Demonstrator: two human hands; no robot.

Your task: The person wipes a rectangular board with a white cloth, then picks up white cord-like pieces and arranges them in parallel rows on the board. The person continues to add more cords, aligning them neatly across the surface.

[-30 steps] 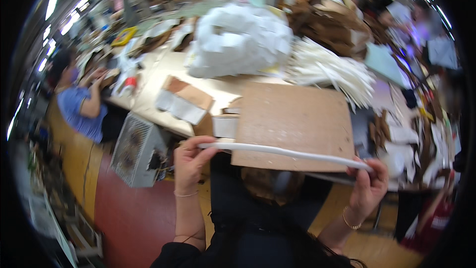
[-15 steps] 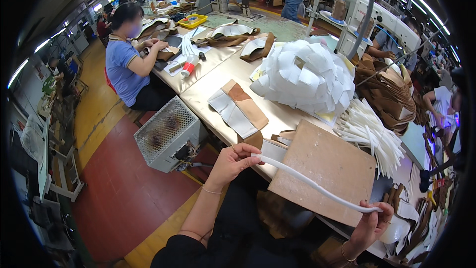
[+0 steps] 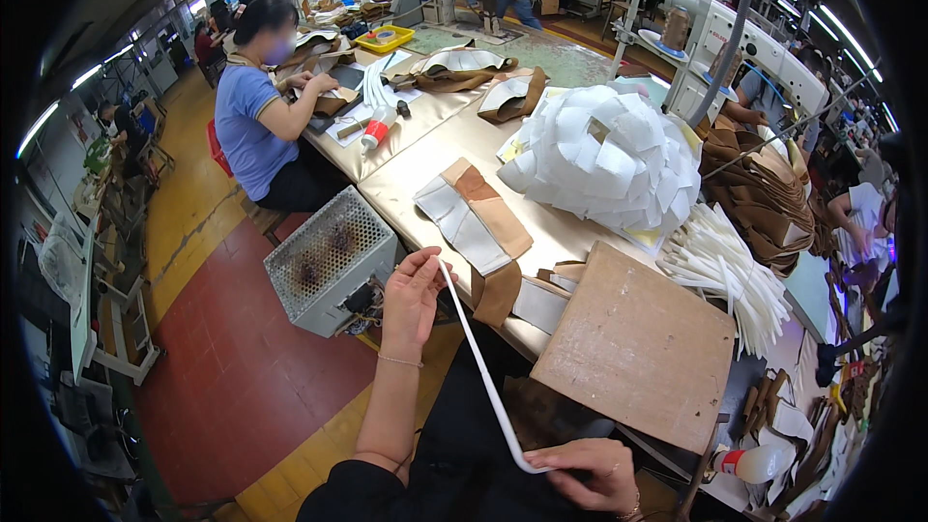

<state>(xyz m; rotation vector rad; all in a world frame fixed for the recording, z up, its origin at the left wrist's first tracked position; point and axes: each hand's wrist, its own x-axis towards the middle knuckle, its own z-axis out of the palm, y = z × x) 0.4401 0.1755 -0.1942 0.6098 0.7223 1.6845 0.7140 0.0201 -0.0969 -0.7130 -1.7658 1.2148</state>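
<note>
- Currently, from my remote station, I find the left hand [image 3: 411, 300] pinched together, thumb against fingertips, on the upper end of a white strip [image 3: 480, 367].
- I note the right hand [image 3: 594, 478] likewise clamped on the strip's other end, which bends sharply just at the fingertips.
- The strip hangs between both grips, above the lap, nearly straight; I judge the ends are held well apart to keep it stretched out.
- Beyond the right grip lies a brown board [image 3: 638, 348], jutting past the table edge, presumably to give a firm surface within reach.
- Past that board, a bundle of white strips [image 3: 725, 271] lies roughly aligned, likely so that single ones draw out easily.
- Just beyond the left grip, joined leather pieces [image 3: 474, 217] rest on the table, apart from the strip.
- Left of that grip stands a perforated metal box [image 3: 329, 249]; I cannot tell why.
</note>
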